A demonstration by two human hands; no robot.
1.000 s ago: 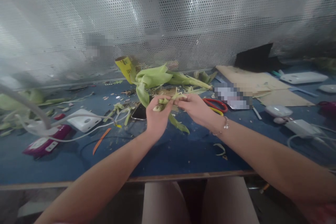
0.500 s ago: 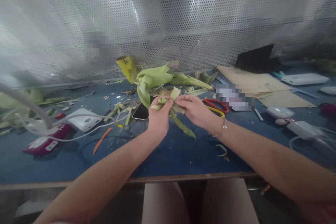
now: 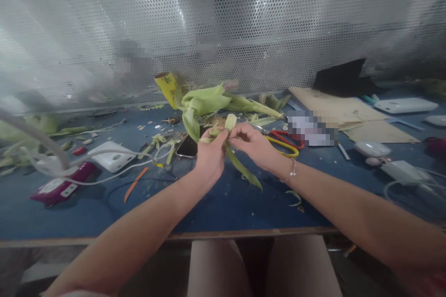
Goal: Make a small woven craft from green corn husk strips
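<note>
Both my hands meet above the middle of the blue table (image 3: pixel 226 204). My left hand (image 3: pixel 209 155) is closed on a folded green leaf strip (image 3: pixel 228 125), pinching it between thumb and fingers. From the other side my right hand (image 3: pixel 252 144), with a bracelet at the wrist, pinches the same leaf piece. A long green tail of the leaf (image 3: pixel 244 169) hangs down below the hands. Behind them lies a pile of green leaves (image 3: pixel 209 102).
A phone (image 3: pixel 188 147) lies just left of my hands, red and yellow scissors (image 3: pixel 284 141) just right. A white charger with cable (image 3: pixel 111 158) and a magenta device (image 3: pixel 55 188) are on the left. A perforated metal screen (image 3: pixel 223 28) closes the back. Cardboard (image 3: pixel 348 113) and white devices lie right.
My hands stayed together on the leaf piece, turning it. Its upper end now sticks up between the fingers and the hanging tail reaches lower.
</note>
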